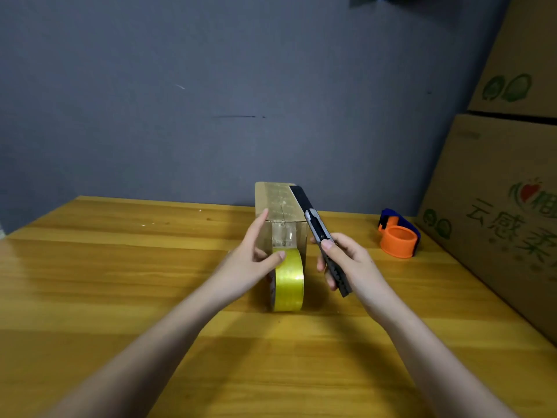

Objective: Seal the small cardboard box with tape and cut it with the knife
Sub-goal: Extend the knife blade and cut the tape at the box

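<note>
A small cardboard box [278, 202] stands on the wooden table [120, 267] with clear tape running over its top and down its near face. A yellow tape roll [289, 282] stands on edge in front of the box, still joined to that strip. My left hand [251, 260] holds the roll, thumb on its top, index finger stretched up along the box's left edge. My right hand [343, 260] grips a black utility knife [319, 233], which points up and away, right of the box, with my thumb on its slider.
An orange and blue tape dispenser [398, 233] sits on the table at the right. Large printed cardboard boxes [497, 191] are stacked along the right edge. A grey wall [211, 101] rises behind the table.
</note>
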